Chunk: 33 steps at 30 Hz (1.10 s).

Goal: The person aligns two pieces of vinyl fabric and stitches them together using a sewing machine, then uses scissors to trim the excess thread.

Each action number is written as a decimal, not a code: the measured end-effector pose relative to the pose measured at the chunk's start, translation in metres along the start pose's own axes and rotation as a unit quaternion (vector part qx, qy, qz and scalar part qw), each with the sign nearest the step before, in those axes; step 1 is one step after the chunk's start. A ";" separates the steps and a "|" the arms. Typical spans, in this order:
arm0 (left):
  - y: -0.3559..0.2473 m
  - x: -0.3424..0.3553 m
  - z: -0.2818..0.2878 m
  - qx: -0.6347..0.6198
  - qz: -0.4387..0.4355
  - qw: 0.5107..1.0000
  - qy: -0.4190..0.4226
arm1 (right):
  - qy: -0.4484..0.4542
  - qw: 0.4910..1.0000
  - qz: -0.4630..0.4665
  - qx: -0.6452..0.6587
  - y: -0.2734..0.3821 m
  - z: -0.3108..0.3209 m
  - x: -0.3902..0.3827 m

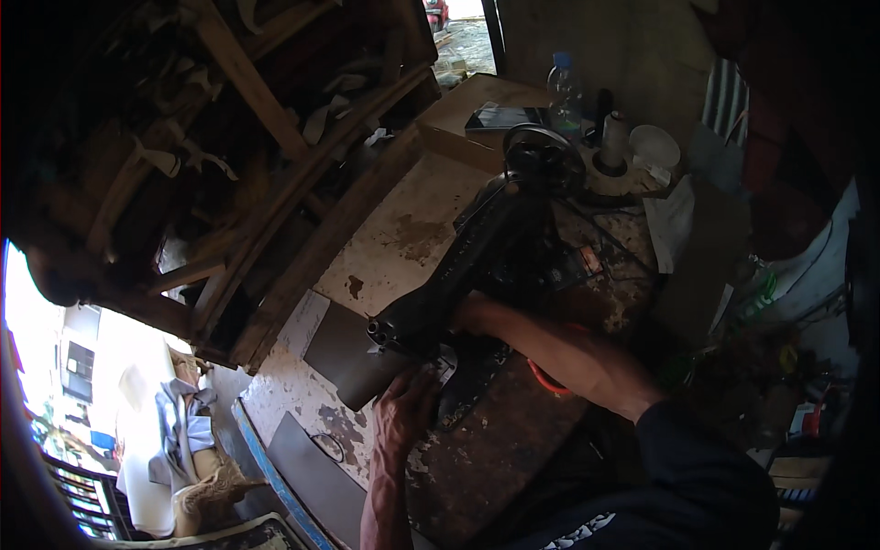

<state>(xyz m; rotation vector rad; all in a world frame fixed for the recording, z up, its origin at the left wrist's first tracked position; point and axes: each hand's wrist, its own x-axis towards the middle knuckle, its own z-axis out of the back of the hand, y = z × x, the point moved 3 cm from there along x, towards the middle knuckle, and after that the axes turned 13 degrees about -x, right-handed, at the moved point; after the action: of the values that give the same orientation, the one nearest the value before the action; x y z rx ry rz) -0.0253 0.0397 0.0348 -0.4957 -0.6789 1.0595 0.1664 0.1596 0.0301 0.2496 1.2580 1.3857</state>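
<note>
A black sewing machine (458, 252) stands on a worn table, its handwheel (544, 158) at the far end. My left hand (408, 403) is close under the machine's needle end, with its fingers bent together; what they hold is too dark to make out. My right hand (472, 314) reaches in behind the machine's head, under its arm, and its fingers are hidden. Beside the needle end lies a dark grey sheet (353, 357), partly on the table. Below my right forearm shows a red-orange curved handle (548, 378).
Another grey sheet (312, 463) lies at the table's near left, by a blue edge (275, 467). A cardboard box (458, 115), a plastic bottle (564, 92) and a thread cone (614, 142) stand at the back. A wooden rack (275, 197) rises on the left.
</note>
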 end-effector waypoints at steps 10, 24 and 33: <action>0.002 0.005 -0.001 0.015 0.026 1.000 -0.002 | -0.209 0.813 0.482 -0.251 -0.002 -0.020 0.020; -0.004 -0.001 -0.007 0.020 -0.024 0.999 0.023 | -0.175 0.827 0.500 -0.189 0.000 -0.024 0.025; 0.000 0.003 -0.006 -0.014 0.018 1.000 -0.016 | -0.144 0.843 0.493 -0.161 -0.002 -0.020 0.025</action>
<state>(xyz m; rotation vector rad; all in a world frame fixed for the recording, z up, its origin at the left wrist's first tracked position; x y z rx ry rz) -0.0202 0.0423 0.0318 -0.5173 -0.7150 1.0949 0.1449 0.1694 0.0084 0.9236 0.5893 2.2922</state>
